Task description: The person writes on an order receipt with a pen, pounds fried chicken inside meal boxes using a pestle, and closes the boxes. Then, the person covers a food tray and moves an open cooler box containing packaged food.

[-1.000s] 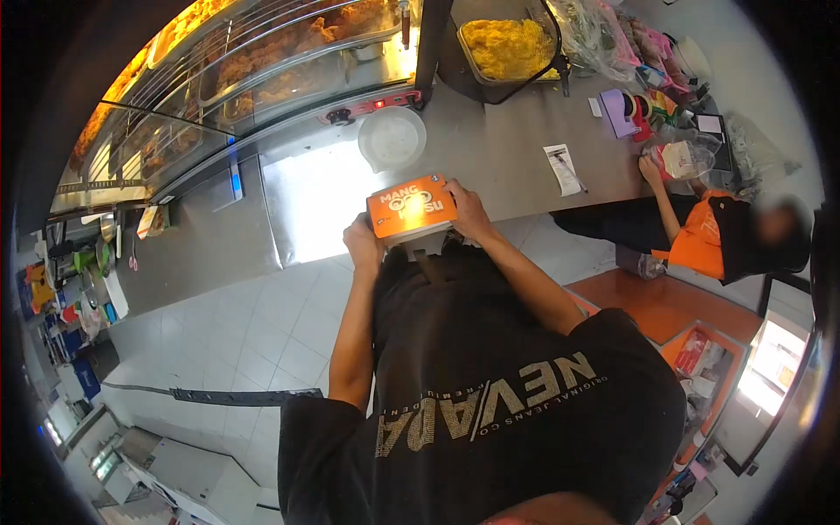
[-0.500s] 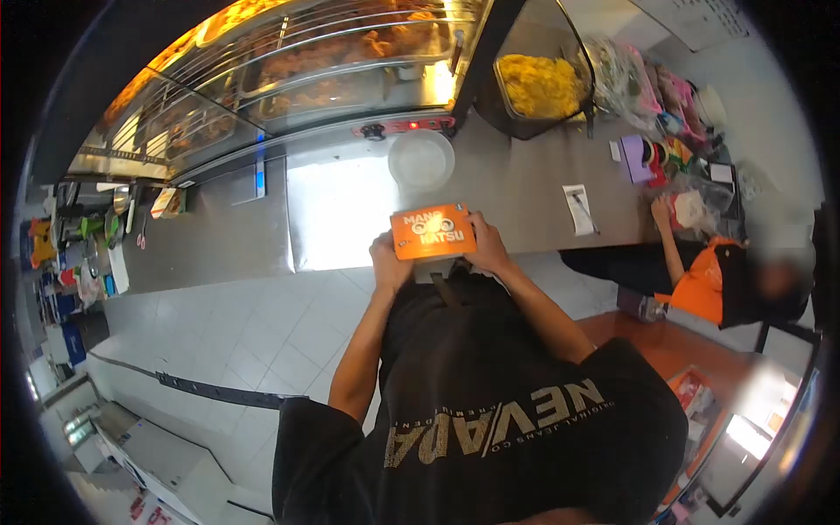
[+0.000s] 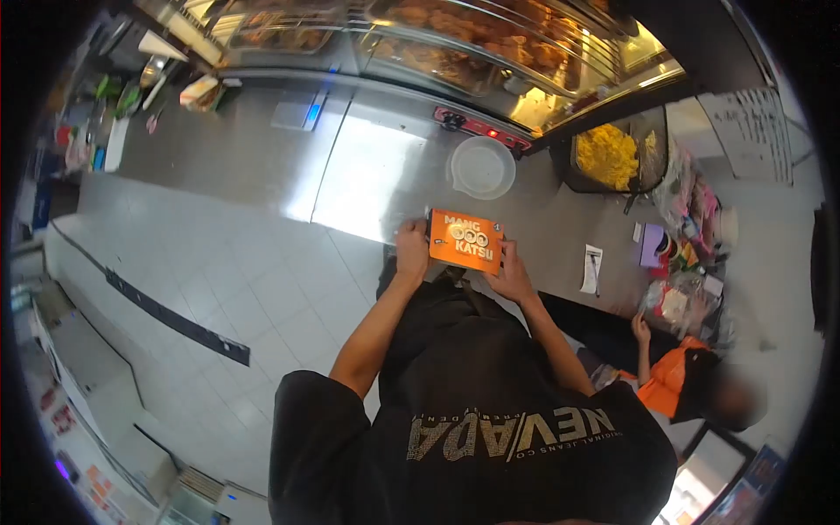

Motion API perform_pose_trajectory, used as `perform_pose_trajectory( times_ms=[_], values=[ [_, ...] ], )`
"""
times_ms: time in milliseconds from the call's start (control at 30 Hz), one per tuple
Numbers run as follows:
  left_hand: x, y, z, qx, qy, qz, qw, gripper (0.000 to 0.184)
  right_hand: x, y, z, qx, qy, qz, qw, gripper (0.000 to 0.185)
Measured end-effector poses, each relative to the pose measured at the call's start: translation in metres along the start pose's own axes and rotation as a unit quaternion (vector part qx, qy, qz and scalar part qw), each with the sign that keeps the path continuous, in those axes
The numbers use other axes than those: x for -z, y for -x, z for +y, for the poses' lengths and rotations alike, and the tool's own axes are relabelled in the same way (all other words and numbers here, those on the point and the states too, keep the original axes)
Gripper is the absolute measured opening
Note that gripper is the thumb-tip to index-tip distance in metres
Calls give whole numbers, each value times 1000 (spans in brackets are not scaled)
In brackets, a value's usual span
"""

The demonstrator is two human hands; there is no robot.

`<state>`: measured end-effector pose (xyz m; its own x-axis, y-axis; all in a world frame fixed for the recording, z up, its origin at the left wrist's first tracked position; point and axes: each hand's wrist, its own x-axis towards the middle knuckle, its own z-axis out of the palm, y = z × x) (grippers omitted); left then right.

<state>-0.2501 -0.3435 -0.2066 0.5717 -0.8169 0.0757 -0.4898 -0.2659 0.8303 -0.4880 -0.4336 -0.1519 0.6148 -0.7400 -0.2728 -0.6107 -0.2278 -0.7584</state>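
An orange food box (image 3: 466, 241), printed "MANG KATSU" in pale letters, is held at the front edge of the steel counter (image 3: 385, 175). My left hand (image 3: 412, 249) grips its left side and my right hand (image 3: 514, 273) its right side. The fingers of both hands are closed on the box and partly hidden by it. Just beyond the box, a round translucent plastic tub (image 3: 483, 167) stands on the counter. The box's lid is shut, so its contents are out of sight.
A lit glass warming cabinet (image 3: 472, 61) with fried food stands behind. To the right are a dark container of yellow food (image 3: 605, 157), a paper slip with a pen (image 3: 591, 269) and a co-worker in an orange apron (image 3: 662, 381) handling a plastic bag.
My view has turned, shifting the cabinet and counter to the right. Both hands still hold the box, which now appears slightly tilted. The co-worker's hand has moved at the plastic bag.
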Motion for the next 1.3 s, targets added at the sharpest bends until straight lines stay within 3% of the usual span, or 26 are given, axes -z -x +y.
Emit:
perform_pose_trajectory(
  times_ms=[33, 133, 200, 233, 300, 333, 500, 600, 633, 700, 800, 900, 1033, 1133, 1200, 1300],
  values=[
    [-4, 1, -13, -43, -18, 3, 999, 44, 3, 0, -6, 10, 7, -14, 1000, 75],
    [12, 4, 6, 47, 16, -65, 997, 81, 9, 1, -12, 36, 2, -56, 998, 74],
    [49, -1, 33, 6, 33, -168, 985, 101, 9, 0, -3, 48, -33, -82, 995, 72],
    [64, -1, 44, -17, 40, -223, 974, 112, 6, 0, -1, 3, -49, -61, 997, 72],
    [76, 1, 53, -18, -12, -300, 954, 111, -7, -4, 5, -87, -82, -17, 993, 71],
    [78, 2, 56, -20, -39, -337, 940, 111, -16, -6, 9, -68, -71, -2, 995, 70],
    [28, 22, -3, -99, -146, -292, 940, 94, -35, -12, 12, 38, 43, 56, 997, 56],
    [43, 7, 10, -189, -258, -253, 913, 94, -29, -10, 22, 87, 311, 90, 942, 60],
    [53, -1, 20, -228, -299, -234, 897, 95, -17, -11, 22, 93, 297, 35, 950, 65],
    [59, -30, 23, -293, -277, -286, 869, 99, 26, -22, -13, 103, 263, -73, 957, 75],
    [54, -60, 36, -339, -312, -393, 796, 108, 31, -45, 0, 180, 257, -171, 934, 88],
    [51, -73, 64, -369, -426, -437, 701, 111, 30, -54, -46, 98, 384, -265, 879, 103],
    [34, -71, 65, -449, -495, -430, 607, 113, 21, -46, -56, 99, 398, -229, 883, 96],
    [23, -70, 52, -502, -483, -390, 602, 100, 15, -35, -47, 127, 418, -169, 883, 97],
    [27, -75, 65, -490, -485, -414, 594, 99, 20, -33, -39, 164, 405, -144, 888, 98],
    [29, -80, 69, -491, -492, -418, 585, 98, 31, -37, -29, 178, 364, -179, 896, 100]
  ],
)
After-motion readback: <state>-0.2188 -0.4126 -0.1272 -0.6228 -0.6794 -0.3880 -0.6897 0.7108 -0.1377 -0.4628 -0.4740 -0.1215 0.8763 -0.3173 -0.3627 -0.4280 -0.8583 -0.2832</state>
